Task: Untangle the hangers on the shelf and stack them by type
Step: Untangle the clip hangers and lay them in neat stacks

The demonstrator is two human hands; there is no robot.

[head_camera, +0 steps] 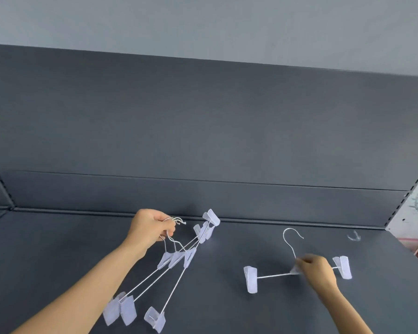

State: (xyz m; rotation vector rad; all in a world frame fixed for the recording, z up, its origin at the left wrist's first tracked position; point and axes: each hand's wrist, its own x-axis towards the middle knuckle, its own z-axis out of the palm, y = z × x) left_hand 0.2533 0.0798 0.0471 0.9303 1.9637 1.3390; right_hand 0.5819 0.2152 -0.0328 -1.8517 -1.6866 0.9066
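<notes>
On a dark grey metal shelf (pixel 58 249), the left hand (pixel 150 227) grips a bunch of three white wire clip hangers (pixel 176 257) by their hooks, lifted so they fan apart (probably to keep one type together). The right hand (pixel 316 267) pinches the centre of a single white wire clip hanger (pixel 273 276), which lies flat on the shelf well apart from the bunch.

Left hand (pixel 149 226) grips bunched hangers (pixel 176 257); right hand (pixel 317 267) pinches single hanger (pixel 273 276).
</notes>
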